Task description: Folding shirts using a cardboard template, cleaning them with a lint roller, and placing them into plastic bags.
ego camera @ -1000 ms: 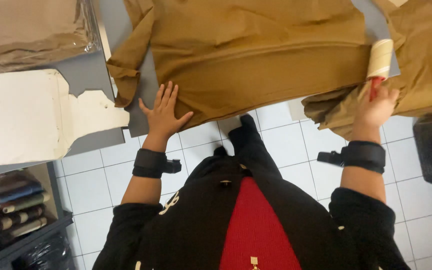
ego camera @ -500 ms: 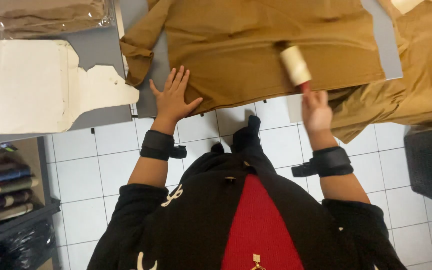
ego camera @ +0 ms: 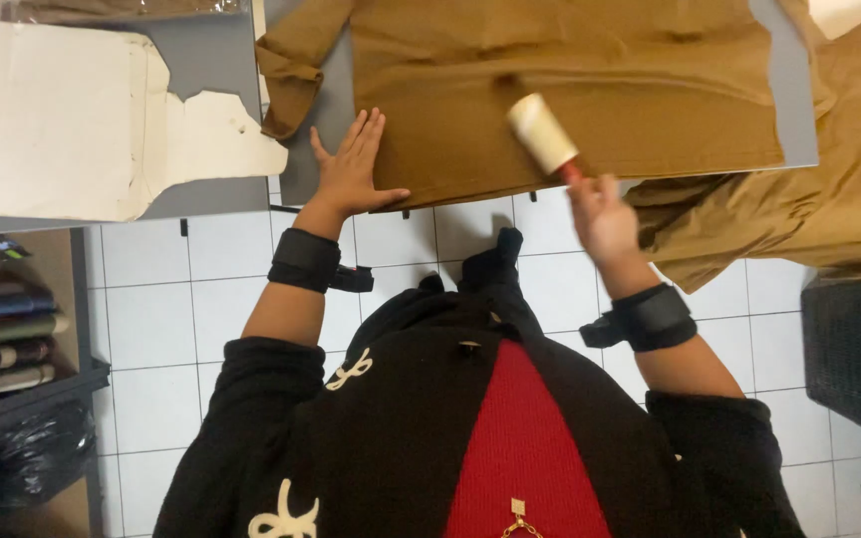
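Note:
A tan brown garment (ego camera: 590, 80) lies spread flat on a grey table (ego camera: 794, 120). My left hand (ego camera: 351, 164) rests open and flat on the garment's near left edge, fingers apart. My right hand (ego camera: 600, 214) grips the red handle of a lint roller (ego camera: 542, 134), whose pale roll lies on the cloth near the lower hem. Both wrists wear black bands.
A torn white cardboard sheet (ego camera: 62, 110) lies on the table to the left. More tan cloth (ego camera: 829, 199) hangs off the table's right side. A dark bin (ego camera: 854, 339) stands at right, a shelf with folded items (ego camera: 2, 339) at left. White floor tiles lie below.
My right hand has carried the lint roller leftward across the garment, from the right edge to the middle. The left hand stayed flat on the cloth.

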